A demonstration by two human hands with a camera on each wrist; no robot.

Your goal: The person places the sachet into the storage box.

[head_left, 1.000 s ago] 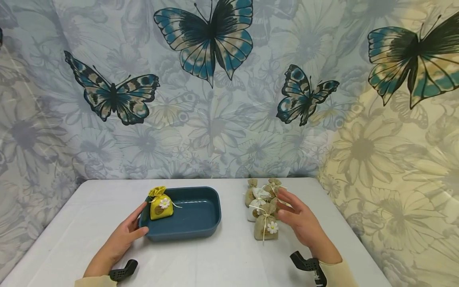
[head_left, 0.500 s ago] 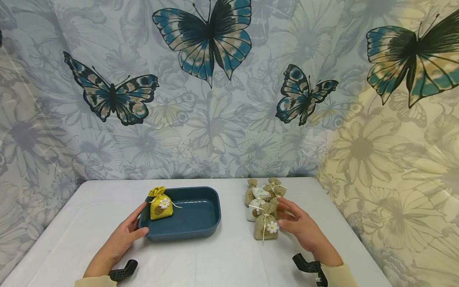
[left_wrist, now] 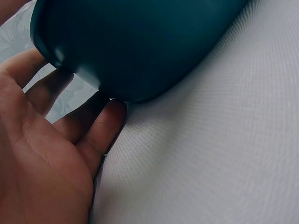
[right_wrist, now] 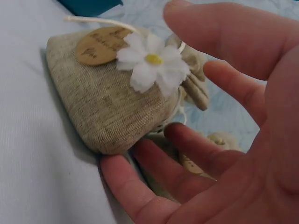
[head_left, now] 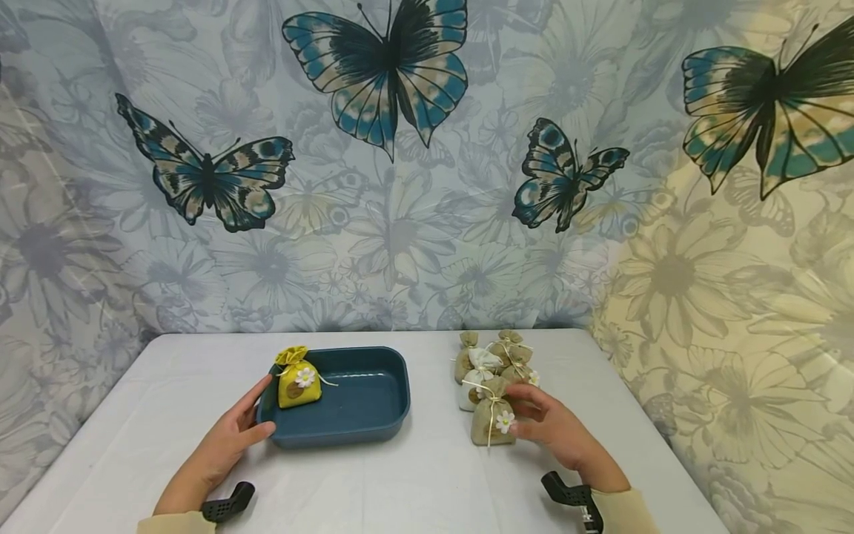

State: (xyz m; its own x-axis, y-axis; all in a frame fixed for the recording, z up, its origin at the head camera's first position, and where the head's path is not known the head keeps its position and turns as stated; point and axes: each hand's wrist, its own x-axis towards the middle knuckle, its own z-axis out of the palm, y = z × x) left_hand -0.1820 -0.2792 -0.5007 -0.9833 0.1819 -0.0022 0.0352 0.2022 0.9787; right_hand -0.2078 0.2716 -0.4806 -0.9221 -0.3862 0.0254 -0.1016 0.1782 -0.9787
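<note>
A blue rectangular baking dish (head_left: 367, 404) sits on the table with a yellow drawstring sachet (head_left: 300, 387) upright in its left end. My left hand (head_left: 223, 449) rests at that end, thumb at the front corner; in the left wrist view the fingertips (left_wrist: 114, 109) touch the dish wall. On the right, my right hand (head_left: 567, 437) is beside the front beige sachet (head_left: 490, 426), which carries a white flower and a round tag. In the right wrist view, the lower fingertips meet the side of the beige sachet (right_wrist: 112, 102), while the thumb stands apart above it.
Behind the front sachet stand a white sachet (head_left: 468, 397) and several more beige sachets (head_left: 514, 354), close together. A white cloth covers the table (head_left: 400, 489). A butterfly-printed backdrop (head_left: 394, 259) hangs along its back edge.
My right hand has come down and moved left, from beside the rear sachets to the front beige one. My left hand and the dish have stayed put.
</note>
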